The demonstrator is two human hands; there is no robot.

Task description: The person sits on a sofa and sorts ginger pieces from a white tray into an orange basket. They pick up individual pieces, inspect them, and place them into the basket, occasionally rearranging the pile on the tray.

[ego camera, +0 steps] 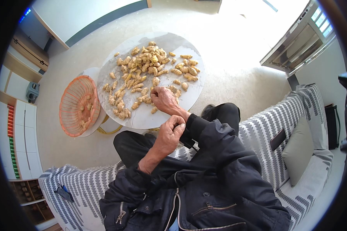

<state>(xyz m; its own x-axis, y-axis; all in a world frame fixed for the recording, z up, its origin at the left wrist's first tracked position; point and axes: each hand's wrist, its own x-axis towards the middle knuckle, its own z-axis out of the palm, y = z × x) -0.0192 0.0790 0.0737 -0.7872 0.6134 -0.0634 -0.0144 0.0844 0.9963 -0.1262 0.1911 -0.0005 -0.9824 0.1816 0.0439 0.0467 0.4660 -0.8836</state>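
Many ginger-like rhizomes (150, 59) are heaped and scattered on a round marble-patterned table (123, 119). My right hand (164, 99), fingers curled, is over the near part of the table beside several pieces; no object shows in it. Closer to my body, my left hand (169, 134) has its thumb against its bent index finger, right by the dark cuff (195, 122) of my right sleeve. Whether it pinches the cuff or anything else cannot be told. An orange plastic basket (65, 115) with a few pieces inside stands left of the table.
The basket rests on a lower round surface (97, 128) near yellow metal legs (112, 132). My knees are close to the table edge. Around me is a sofa with a patterned cover (251, 135), holding a phone (278, 140) and a grey cushion (299, 151). A grey plastic stool (32, 91) stands far left.
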